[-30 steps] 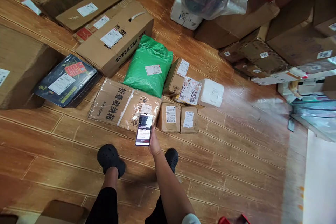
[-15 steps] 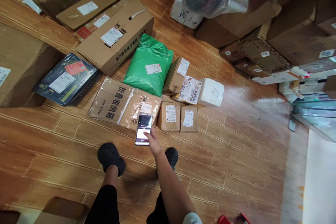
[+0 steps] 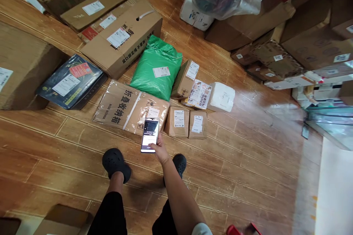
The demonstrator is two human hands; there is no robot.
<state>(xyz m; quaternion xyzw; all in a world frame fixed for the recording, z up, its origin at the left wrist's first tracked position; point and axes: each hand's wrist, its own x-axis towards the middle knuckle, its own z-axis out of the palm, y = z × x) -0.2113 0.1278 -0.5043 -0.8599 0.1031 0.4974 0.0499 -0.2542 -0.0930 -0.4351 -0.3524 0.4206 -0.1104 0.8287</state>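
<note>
A person's right hand (image 3: 160, 150) grips a phone (image 3: 149, 135), screen lit and facing up, above a wooden floor (image 3: 248, 169) crowded with parcels. The phone hangs over the near edge of a flat, plastic-wrapped carton (image 3: 129, 108) printed with large characters, partly covering its white label. Just right of the phone sit two small cardboard boxes (image 3: 186, 122), side by side and touching, each with a label on top. Behind them lie a green plastic mailer (image 3: 157, 67), a tilted small box (image 3: 185, 79) and a white foam block (image 3: 222, 97). A long brown carton (image 3: 124, 38) and a dark flat package (image 3: 71, 82) lie further left. Two black clogs (image 3: 116, 163) stand on the planks below the phone. The left hand is out of view. The screen text is too small to read, and stacked boxes along the right edge (image 3: 303, 40) are cut off by the frame.
</note>
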